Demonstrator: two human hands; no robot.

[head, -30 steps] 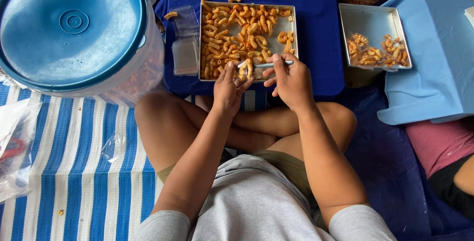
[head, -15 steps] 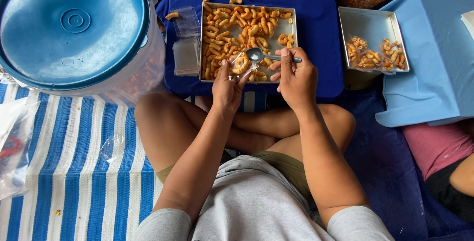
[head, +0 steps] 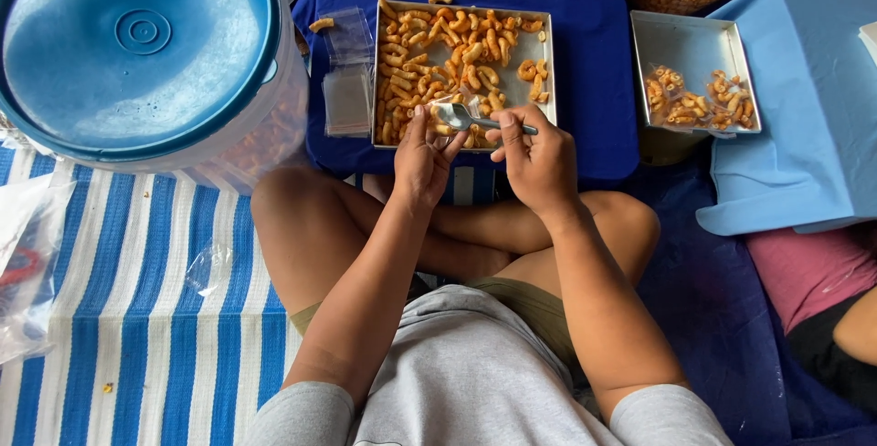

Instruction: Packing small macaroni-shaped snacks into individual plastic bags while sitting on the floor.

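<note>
Head view: the right hand [head: 539,158] has a closed grip on a metal spoon [head: 466,118], while the left hand [head: 422,161] pinches a small clear bag [head: 449,110] beside its bowl, over the snack-filled metal tray [head: 545,53] on a blue cloth [head: 594,90].

From my feed, the small clear bag [head: 449,110] is mostly covered by my left hand [head: 422,158] and the spoon [head: 461,118], so I cannot tell how full it is. The spoon's handle disappears under my right hand [head: 537,158]. The blue-lidded tub [head: 137,53] is cut off at the top and left edges. Another person's pink sleeve [head: 813,263] runs off the right edge.
</note>
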